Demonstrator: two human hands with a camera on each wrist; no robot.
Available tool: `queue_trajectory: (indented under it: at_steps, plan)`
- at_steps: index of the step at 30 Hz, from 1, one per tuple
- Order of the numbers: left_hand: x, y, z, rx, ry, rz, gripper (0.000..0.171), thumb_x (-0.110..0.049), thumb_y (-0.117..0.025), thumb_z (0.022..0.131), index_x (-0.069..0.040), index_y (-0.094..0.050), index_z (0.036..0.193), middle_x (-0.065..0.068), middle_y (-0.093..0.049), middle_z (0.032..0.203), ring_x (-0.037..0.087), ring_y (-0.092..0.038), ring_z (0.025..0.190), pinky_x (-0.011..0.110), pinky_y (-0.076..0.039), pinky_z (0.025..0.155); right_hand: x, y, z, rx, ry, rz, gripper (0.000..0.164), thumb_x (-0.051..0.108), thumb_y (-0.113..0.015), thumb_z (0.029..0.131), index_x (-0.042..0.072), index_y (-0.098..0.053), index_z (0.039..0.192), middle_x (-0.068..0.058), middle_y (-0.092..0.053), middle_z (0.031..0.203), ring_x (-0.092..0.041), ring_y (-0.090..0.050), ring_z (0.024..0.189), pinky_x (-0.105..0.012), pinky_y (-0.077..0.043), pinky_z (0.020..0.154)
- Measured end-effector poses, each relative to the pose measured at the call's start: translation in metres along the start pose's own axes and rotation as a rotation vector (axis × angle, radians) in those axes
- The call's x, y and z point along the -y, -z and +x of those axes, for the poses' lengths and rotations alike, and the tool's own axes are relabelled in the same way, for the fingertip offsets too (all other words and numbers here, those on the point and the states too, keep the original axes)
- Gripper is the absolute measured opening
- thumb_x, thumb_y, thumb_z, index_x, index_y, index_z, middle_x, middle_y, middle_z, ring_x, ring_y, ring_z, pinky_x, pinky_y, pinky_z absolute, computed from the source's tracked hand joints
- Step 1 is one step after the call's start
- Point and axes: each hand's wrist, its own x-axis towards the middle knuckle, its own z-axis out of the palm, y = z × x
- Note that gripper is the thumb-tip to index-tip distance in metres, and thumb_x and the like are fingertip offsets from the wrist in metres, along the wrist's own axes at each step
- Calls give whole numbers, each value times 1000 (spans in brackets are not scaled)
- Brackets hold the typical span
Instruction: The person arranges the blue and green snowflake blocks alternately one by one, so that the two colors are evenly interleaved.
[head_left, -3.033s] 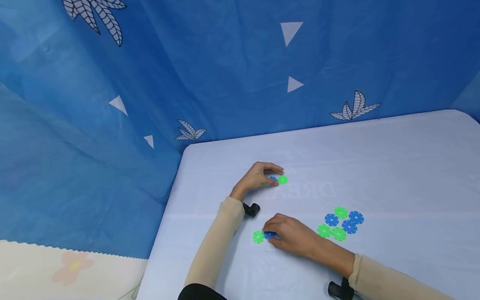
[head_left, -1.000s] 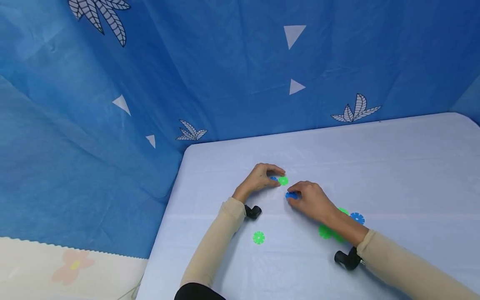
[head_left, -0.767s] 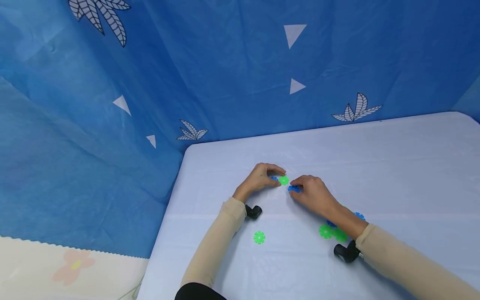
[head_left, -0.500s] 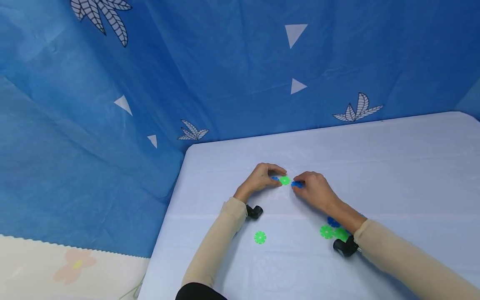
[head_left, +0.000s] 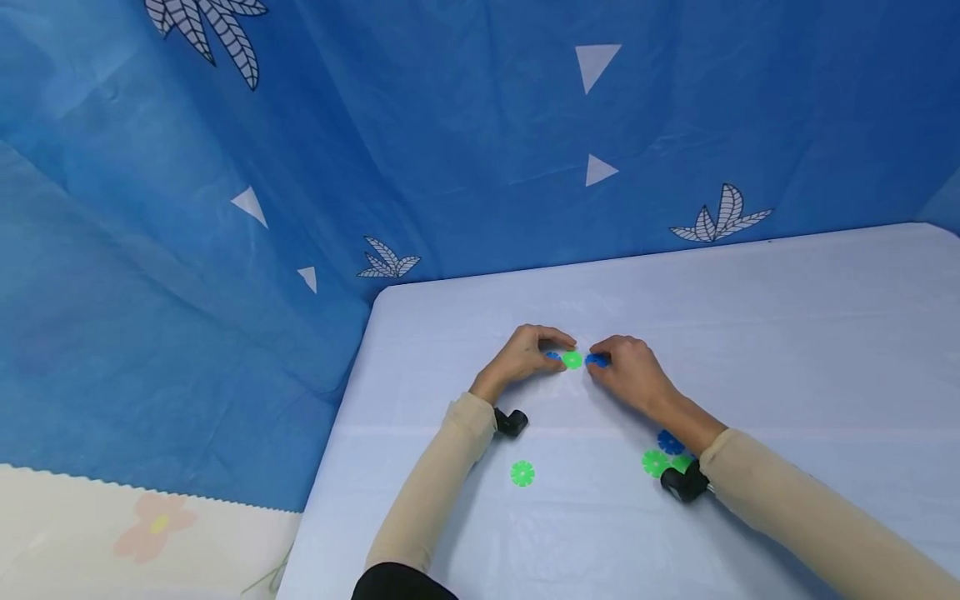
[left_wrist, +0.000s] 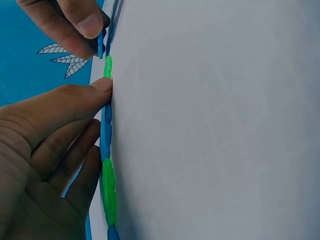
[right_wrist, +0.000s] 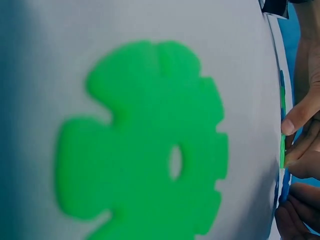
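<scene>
My left hand (head_left: 517, 354) holds a row of plastic snowflake discs between thumb and index finger. A green disc (head_left: 572, 360) shows at the row's right end, beside a blue disc (head_left: 553, 356) partly hidden by the fingers. In the left wrist view the row appears edge-on, with another green disc (left_wrist: 108, 192) and a bit of blue disc (left_wrist: 113, 232) farther along. My right hand (head_left: 633, 375) pinches a blue disc (head_left: 597, 361) just right of the end green disc. In the left wrist view its edge (left_wrist: 100, 45) stands right at that disc's end.
One loose green disc (head_left: 522, 473) lies on the white tabletop (head_left: 585, 517) in front. Near the right forearm lies a group with a blue disc (head_left: 671, 442) and a green disc (head_left: 656, 463), partly covered by the arm and black wrist camera (head_left: 684, 482). A blue curtain (head_left: 480, 150) hangs behind.
My right hand has taken the blue disc from beside the loose green one and carried it away from me, up to the row's end. The left hand has stayed in place.
</scene>
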Motion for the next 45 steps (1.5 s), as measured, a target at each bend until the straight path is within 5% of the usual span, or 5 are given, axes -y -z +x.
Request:
queue_trajectory:
  at_steps: [45]
  plan:
    - [-1,1,1,4,35,4,36,-2,-82,78,-13,-75,113,-6,-72,108,8,-61,110,23,-47,95,7,-2,8,73,-62,-69,32,4,-72,83,-11,-69,112,-26,-66,110,-40,-62,107,-52,-51,89]
